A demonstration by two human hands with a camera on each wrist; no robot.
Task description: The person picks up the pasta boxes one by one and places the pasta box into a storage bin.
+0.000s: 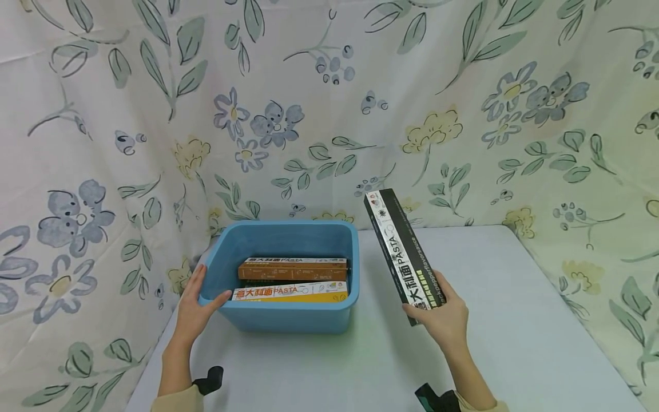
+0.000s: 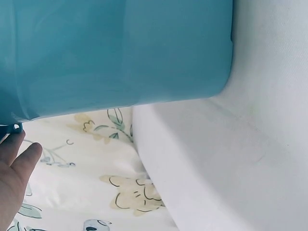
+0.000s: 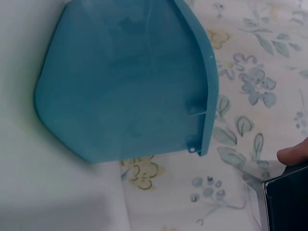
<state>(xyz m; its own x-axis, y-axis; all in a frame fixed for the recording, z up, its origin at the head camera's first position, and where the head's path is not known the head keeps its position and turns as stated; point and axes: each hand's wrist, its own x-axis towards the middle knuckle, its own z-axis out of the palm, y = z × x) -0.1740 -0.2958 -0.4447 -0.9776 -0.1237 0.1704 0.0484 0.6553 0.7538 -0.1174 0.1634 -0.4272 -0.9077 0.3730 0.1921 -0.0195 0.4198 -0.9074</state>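
My right hand (image 1: 445,320) grips the lower end of a black and white pasta box (image 1: 399,246), thumb on its white printed face. The box is tilted, held up to the right of a blue plastic bin (image 1: 288,319). In the right wrist view, a thumb (image 3: 294,154) lies at the dark end of the box (image 3: 291,199). My left hand (image 1: 193,312) touches the bin's left front corner, its fingers extended along the rim. Fingertips (image 2: 31,154) meet the rim in the left wrist view. Inside the bin lie a brown pasta box (image 1: 293,272) and a yellow-and-white one (image 1: 288,290).
The bin stands on a white table (image 1: 494,297) toward its back left. A floral cloth (image 1: 329,114) hangs behind the table and along its sides. Dark straps (image 1: 208,380) circle both wrists.
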